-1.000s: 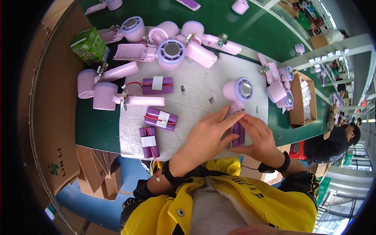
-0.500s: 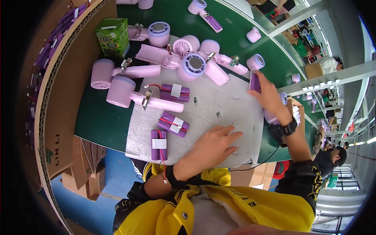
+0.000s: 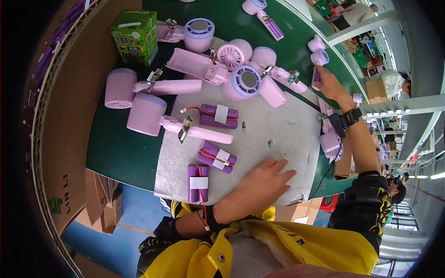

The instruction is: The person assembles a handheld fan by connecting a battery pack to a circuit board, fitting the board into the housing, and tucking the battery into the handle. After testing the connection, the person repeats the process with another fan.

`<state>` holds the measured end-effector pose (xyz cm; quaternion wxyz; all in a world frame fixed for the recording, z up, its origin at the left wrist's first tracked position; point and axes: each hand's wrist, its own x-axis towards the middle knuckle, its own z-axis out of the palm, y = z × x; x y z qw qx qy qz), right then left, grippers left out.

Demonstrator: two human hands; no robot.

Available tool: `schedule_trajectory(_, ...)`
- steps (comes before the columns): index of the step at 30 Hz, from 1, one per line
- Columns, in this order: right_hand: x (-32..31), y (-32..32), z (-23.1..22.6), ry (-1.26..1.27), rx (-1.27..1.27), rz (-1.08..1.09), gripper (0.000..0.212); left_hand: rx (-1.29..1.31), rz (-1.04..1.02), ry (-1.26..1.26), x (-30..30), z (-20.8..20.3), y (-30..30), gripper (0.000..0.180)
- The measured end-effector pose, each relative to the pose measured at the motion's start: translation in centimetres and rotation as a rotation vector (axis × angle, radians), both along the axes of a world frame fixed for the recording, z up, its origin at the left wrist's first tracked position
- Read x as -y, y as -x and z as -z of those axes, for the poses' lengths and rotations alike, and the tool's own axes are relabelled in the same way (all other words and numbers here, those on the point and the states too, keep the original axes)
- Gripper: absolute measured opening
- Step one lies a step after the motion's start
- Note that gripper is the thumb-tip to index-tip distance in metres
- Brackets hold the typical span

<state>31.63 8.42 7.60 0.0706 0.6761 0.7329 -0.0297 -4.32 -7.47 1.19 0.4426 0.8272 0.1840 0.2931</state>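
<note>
At the far left rises a tall cardboard box wall (image 3: 69, 116). Beside it on the green bench (image 3: 120, 157) lies a pink handheld fan (image 3: 120, 88), with a green drink carton (image 3: 134, 39) behind it. Just in front lies a second pink fan (image 3: 147, 115), its small circuit board (image 3: 186, 129) standing bare at the neck; that board looks fragile, so the smooth, stiff drum would be the safer place to grip.

Next, three wired purple battery packs rest on the pale foam mat (image 3: 296, 139): a front pack (image 3: 198, 183), whose lead hangs past the mat's edge, a slanted middle pack (image 3: 215, 157) and a rear pack (image 3: 219, 116). They are probably dense for their size and slick in their wrap; best taken by the sides, clear of the thin red leads. Behind them sits a cluster of fans, one with its lavender grille (image 3: 241, 83) turned up.

The left hand (image 3: 259, 183) is over the mat's front part, palm down, fingers loosely spread, holding nothing.

At the right, beyond the mat near the bench's far edge, is the worked fan (image 3: 320, 57). The right hand (image 3: 328, 83) is closed about its handle, where purple shows; some fingertips are hidden. It is probably light to moderate in weight, head-heavy, with hard, slippery plastic. A grip round the handle seems sound, so long as it presses the pack inward and spares any wiring at the neck.

Nearer the body, more fan parts (image 3: 330, 141) lie below the right wrist.
</note>
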Motion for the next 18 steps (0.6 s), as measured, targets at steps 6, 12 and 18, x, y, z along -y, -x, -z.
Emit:
schedule_trajectory(6, 0.2, -0.5, -0.1, 0.089, 0.071, 0.061, 0.069, -0.030, 0.042, -0.036, 0.3, 0.1, 0.3, 0.037)
schedule_trajectory(12, 0.6, -1.2, -0.7, 0.125, 0.057, 0.155, 0.074, 0.025, 0.003, -0.131, 0.6, 0.4, -0.1, 0.031)
schedule_trajectory(18, 0.9, -1.5, -0.9, 0.108, 0.116, 0.127, 0.072, -0.010, 0.051, -0.034, 0.6, 0.3, 0.1, 0.037)
